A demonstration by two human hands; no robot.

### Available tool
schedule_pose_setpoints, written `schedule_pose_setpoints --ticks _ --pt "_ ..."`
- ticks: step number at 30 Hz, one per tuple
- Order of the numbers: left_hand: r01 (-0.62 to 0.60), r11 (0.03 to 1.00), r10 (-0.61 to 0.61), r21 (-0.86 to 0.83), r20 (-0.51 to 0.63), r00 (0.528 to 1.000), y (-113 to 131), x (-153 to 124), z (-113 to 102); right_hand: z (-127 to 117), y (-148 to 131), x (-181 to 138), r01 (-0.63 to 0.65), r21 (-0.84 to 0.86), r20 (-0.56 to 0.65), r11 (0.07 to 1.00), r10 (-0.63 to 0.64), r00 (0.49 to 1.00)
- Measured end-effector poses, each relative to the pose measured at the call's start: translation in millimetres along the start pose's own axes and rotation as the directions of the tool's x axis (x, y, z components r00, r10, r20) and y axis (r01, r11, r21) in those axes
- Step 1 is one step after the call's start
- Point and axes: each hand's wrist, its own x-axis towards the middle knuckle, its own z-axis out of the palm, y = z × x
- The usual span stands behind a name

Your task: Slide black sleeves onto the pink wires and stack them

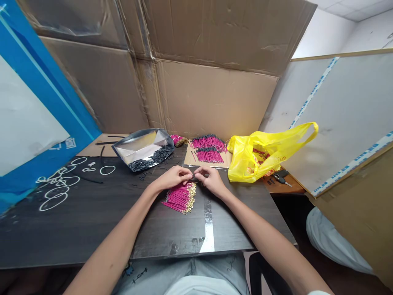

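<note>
Cardboard panels (215, 94) rise behind the dark table (101, 229) at which we sit, with a blue-and-white panel (73, 102) on the left. We hold our left hand (173, 177) and right hand (211, 179) near the middle of the tabletop, fingertips facing each other across a narrow gap. In each, thumb and fingers are drawn close together; a tiny dark piece (194, 176) shows between them, too small for us to tell which hand has hold of it.

Just below our left hand lies a spread of slender magenta pins (179, 198), gold-coloured ends pointing right. Beyond our hands, we note two rows of dark-ended magenta pins (209, 155) on a cardboard sheet (227, 160). Left of this sheet, an open pouch (132, 153) contains short black pieces (156, 157); to its right stands a yellow plastic bag (242, 164), with a key (287, 183) beside it. Pale rings (107, 170) lie at far left.
</note>
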Motion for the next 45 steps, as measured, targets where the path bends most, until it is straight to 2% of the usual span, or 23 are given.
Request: schedule_pose_setpoints --ticks 2,4,11,17,25,31,36,38,42,45 --pt "0.000 1.000 0.000 0.015 0.006 1.000 1.6 -0.2 0.1 -0.8 4.6 2.4 -0.116 0.165 0.077 0.979 0.105 0.992" --pt "-0.009 1.000 0.009 0.003 0.006 1.000 2.3 0.1 0.5 -2.1 7.0 4.9 -0.189 0.287 0.140 0.939 0.154 0.978" --pt "-0.028 0.998 0.027 -0.058 -0.029 0.999 1.1 1.6 -0.6 -6.6 1.3 8.8 -0.293 0.536 0.205 0.791 0.215 0.955" --pt "-0.021 0.999 0.019 -0.040 -0.043 0.999 2.6 2.1 1.0 -4.9 1.1 7.9 -0.289 0.653 0.201 0.700 0.209 0.957" --pt "-0.078 0.997 0.079 0.021 -0.052 0.995 4.6 4.3 4.0 -2.9 3.3 8.2 -0.290 0.693 0.167 0.661 0.244 0.955" --pt "-0.054 0.999 0.054 0.005 -0.035 0.998 12.2 1.2 4.9 -3.7 5.1 8.5 -0.289 0.691 0.165 0.663 0.244 0.956" --pt "-0.070 0.996 0.065 -0.048 -0.096 0.993 9.6 3.9 6.5 -3.8 0.5 7.8 -0.283 0.677 0.182 0.679 0.218 0.959" --pt "-0.078 0.995 0.070 -0.061 -0.117 0.991 7.4 5.5 7.7 -1.7 -0.7 7.9 -0.240 0.639 0.161 0.731 0.178 0.971" --pt "-0.059 0.996 0.050 -0.066 -0.133 0.990 5.2 6.5 9.8 5.0 1.6 9.3 -0.116 0.484 0.020 0.867 0.122 0.992" --pt "-0.034 0.994 0.023 -0.102 -0.110 0.994 3.6 5.2 8.1 5.9 4.9 11.2 -0.068 0.397 -0.059 0.915 0.100 0.993"
